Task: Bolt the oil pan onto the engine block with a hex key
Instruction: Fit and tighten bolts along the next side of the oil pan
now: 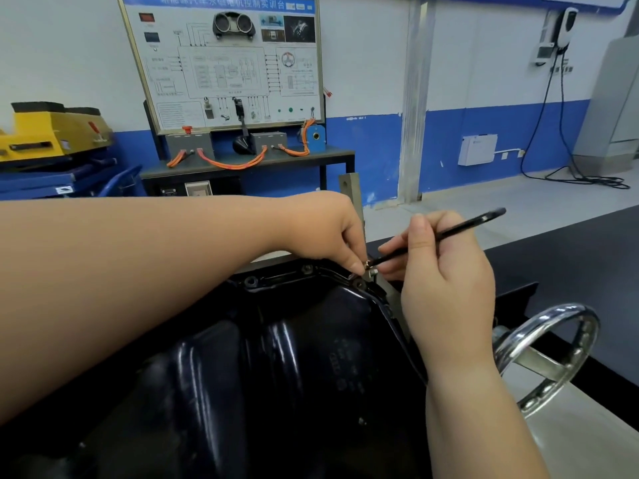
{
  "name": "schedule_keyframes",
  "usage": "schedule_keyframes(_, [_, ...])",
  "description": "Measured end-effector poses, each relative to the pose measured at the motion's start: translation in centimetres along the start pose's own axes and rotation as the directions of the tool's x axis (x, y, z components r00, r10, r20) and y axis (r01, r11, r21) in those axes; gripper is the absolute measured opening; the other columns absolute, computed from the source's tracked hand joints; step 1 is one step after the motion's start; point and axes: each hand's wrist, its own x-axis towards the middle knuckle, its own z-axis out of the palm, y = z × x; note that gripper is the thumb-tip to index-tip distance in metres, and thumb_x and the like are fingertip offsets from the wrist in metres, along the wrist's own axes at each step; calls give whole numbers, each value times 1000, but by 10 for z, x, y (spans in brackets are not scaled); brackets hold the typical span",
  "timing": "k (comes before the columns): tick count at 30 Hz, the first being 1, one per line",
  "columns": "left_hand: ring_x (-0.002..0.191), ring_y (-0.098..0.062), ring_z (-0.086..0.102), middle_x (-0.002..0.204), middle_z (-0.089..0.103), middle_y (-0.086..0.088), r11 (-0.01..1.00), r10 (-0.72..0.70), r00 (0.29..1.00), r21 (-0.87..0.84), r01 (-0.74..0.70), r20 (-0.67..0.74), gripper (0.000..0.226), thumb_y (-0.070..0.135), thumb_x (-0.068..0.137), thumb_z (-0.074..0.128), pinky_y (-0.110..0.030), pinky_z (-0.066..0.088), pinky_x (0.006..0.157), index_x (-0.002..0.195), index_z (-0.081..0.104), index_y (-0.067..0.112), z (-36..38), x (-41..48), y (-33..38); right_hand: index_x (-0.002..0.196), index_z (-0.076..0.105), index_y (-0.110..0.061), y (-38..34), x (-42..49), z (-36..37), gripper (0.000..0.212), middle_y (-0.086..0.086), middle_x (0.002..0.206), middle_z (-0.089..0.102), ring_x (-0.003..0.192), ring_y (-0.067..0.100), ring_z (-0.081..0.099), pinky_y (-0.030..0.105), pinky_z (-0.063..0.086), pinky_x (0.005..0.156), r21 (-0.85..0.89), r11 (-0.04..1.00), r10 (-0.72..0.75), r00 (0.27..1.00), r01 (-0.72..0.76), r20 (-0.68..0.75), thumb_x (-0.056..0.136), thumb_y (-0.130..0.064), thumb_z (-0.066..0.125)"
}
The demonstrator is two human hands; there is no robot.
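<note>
Blue-and-white workshop walls, a wiring training board on its bench behind, and right up front the glossy black oil pan sits belly-up, filling the lower view. Whatever engine block lies beneath it is hidden, so I can't vouch for it. All the action is at the pan's far right corner. Left hand reaches across over the pan, fingertips curled down and pinching a small bolt at the flange edge, I'd say so that it stands straight while the tool finds its socket. Right hand has the hex key wrapped between thumb and curled fingers, gripped low near the working end, with the long arm slanting up and away to the right. The tip meets the bolt just beside the left fingertips. That low grip reads as one for guiding and spinning, not for leverage, so my call is a bolt being started rather than tightened home. Along the flange to the left, more bolt spots show, though I can't make out whether they hold bolts or are bare holes. A chrome handwheel stands near the right forearm, apart from the work. The risk here is a cross-threaded start if the bolt tilts.
</note>
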Motion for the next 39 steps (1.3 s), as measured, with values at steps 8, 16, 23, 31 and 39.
schedule_keyframes(8, [72, 3, 55, 78, 64, 19, 1000, -24, 1000, -12, 24, 12, 14, 31, 79, 71, -16, 42, 74, 91, 74, 26, 2, 0, 2, 75, 48, -31, -1, 0, 0, 20, -12, 72, 66, 56, 5, 63, 32, 54, 61, 16, 1000, 17, 1000, -17, -12, 92, -38, 39])
schedule_keyframes(16, [65, 11, 53, 70, 60, 24, 999, -4, 1000, -34, 4, -20, 14, 30, 79, 71, -12, 37, 67, 92, 75, 27, 3, 0, 4, 74, 47, -35, -3, 0, 0, 20, -13, 73, 65, 58, 5, 63, 18, 50, 56, 14, 1000, -10, 1000, 10, -14, 92, -39, 38])
schedule_keyframes(23, [64, 17, 51, 68, 59, 26, 1000, 16, 1000, -20, -17, -11, 14, 30, 80, 70, -5, 36, 64, 93, 74, 28, 4, 0, 4, 75, 47, -34, -2, -1, 0, 21, -14, 73, 64, 58, 4, 62, 17, 47, 57, -17, 1000, -15, 1000, 15, -17, 92, -39, 37])
schedule_keyframes(31, [61, 20, 50, 65, 56, 28, 998, 55, 998, -14, -55, 2, 15, 26, 80, 71, 4, 34, 62, 94, 75, 25, 4, 0, 5, 75, 49, -29, -3, -4, -1, 24, -11, 72, 64, 62, 11, 61, 41, 51, 66, -54, 998, 7, 999, -9, -35, 92, -40, 37])
schedule_keyframes(39, [64, 18, 52, 72, 59, 26, 999, 47, 999, -24, -47, 14, 15, 27, 79, 72, 4, 34, 62, 94, 75, 27, 4, 1, 4, 77, 50, -24, -2, -4, -1, 26, -10, 71, 65, 56, 8, 61, 28, 48, 58, -19, 999, 43, 998, -44, -41, 92, -40, 36])
